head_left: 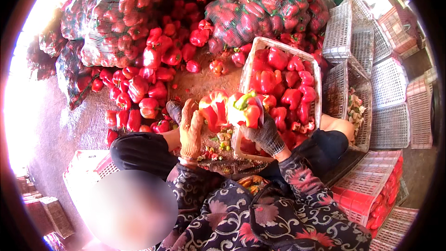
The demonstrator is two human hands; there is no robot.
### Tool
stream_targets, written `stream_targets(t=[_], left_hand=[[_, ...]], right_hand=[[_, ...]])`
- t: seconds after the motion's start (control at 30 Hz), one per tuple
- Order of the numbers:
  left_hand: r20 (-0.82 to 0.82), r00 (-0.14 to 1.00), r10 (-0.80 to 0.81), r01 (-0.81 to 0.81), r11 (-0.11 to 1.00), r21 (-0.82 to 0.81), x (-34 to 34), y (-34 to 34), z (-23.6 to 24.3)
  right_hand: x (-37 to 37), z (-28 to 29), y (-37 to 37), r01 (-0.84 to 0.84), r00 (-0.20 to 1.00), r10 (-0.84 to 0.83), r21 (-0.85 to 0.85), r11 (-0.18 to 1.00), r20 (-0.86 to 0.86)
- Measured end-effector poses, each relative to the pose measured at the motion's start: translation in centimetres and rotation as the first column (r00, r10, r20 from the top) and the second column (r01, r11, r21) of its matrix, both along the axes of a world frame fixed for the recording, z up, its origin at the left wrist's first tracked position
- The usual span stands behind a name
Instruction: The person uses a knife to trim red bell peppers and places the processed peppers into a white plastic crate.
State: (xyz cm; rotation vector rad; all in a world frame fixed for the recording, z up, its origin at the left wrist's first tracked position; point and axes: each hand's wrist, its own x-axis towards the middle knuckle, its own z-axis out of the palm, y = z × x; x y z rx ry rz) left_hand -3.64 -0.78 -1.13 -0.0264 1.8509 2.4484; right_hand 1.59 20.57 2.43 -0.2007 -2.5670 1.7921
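My left hand (189, 130), in a tan-orange glove, holds a red bell pepper half (214, 110) at its edge, with the hollow inside partly showing. Close beside it, my right hand (265, 135) in a dark grey glove grips the other bell pepper half (246, 114), which carries the green stem and pale core. A pale, flat, blade-like sliver stands by the right fingers; its handle is hidden. Just right of the hands is a white plastic crate (318, 97) full of red bell peppers. Below them lie green stem and core scraps (225, 138).
Mesh sacks of red peppers (118, 23) rise at the far side, with loose peppers (139, 88) spilling between them. Stacked plastic crates (389, 83) line the right, one holding pale scraps (356, 111). A red-and-white crate (367, 186) stands at the lower right.
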Motion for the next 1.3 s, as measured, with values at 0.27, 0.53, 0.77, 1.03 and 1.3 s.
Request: stream_targets(t=[0.27,0.53,0.77,1.03,1.3], left_hand=[[0.066,0.898,-0.434,0.426,0.898,0.113,-2.2,1.8,1.6],[0.170,0.983,0.063,-0.050,0.995,-0.084,0.8,7.1,1.2],[0.284,0.942,0.181,-0.239,0.953,0.188,1.6,10.4,1.4],[0.146,0.971,0.189,-0.215,0.958,0.190,0.7,15.9,4.7],[-0.611,0.526,-0.592,0.004,0.720,-0.694,-5.8,22.6,4.4]], right_hand=[[0.1,0.9,1.4,-0.237,0.913,0.351,0.432,0.870,-0.207],[2.9,0.2,-2.0,0.484,0.801,-0.177,-0.445,0.754,0.572],[2.9,0.1,-0.1,0.656,0.752,-0.086,-0.729,0.197,0.653],[1.0,1.0,7.3,0.773,0.516,-0.649,-0.631,0.071,0.559],[2.0,2.0,15.2,0.707,0.603,-0.746,-0.243,0.664,-0.283]])
